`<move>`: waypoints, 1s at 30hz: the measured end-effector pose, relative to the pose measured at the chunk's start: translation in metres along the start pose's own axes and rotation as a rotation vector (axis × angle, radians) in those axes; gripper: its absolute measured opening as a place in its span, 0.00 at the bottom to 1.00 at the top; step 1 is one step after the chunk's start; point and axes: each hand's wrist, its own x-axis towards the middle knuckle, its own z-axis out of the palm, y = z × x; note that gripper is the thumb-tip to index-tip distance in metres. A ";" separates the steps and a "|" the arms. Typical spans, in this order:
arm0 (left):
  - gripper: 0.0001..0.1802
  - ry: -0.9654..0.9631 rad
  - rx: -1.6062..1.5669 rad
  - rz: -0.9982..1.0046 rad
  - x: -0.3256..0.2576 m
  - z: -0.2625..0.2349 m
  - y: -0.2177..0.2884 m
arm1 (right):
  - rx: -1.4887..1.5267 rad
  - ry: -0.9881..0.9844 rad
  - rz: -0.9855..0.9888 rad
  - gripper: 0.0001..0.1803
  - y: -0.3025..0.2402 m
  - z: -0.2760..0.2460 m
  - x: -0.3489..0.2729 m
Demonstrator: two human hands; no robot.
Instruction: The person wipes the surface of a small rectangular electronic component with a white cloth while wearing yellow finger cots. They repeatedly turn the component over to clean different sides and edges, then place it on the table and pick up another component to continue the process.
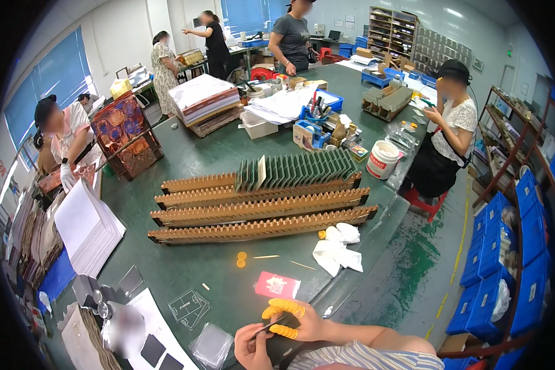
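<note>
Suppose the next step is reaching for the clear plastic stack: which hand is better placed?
Probably the left hand: the clear plastic stack lies just to its left, while the right hand, with yellow finger covers, is farther away. The left does appear to grip a thin dark piece, though.

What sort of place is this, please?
Probably a factory workshop. Brown slotted racks and a row of green plates stand on a large green table; blue bins fill shelving at the right; the right hand wears yellow finger covers.
</note>
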 end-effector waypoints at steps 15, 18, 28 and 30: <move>0.04 0.017 -0.014 -0.011 0.000 0.001 0.002 | 0.032 -0.001 -0.022 0.28 0.003 0.001 -0.001; 0.04 0.023 -0.024 -0.009 0.000 0.002 0.002 | 0.022 -0.007 -0.027 0.29 0.002 0.001 0.000; 0.06 -0.019 -0.021 -0.019 0.001 0.003 0.014 | -0.010 -0.012 -0.030 0.29 0.002 0.000 -0.001; 0.06 -0.026 -0.020 -0.019 0.001 0.003 0.013 | -0.008 -0.007 -0.034 0.29 0.003 0.000 -0.001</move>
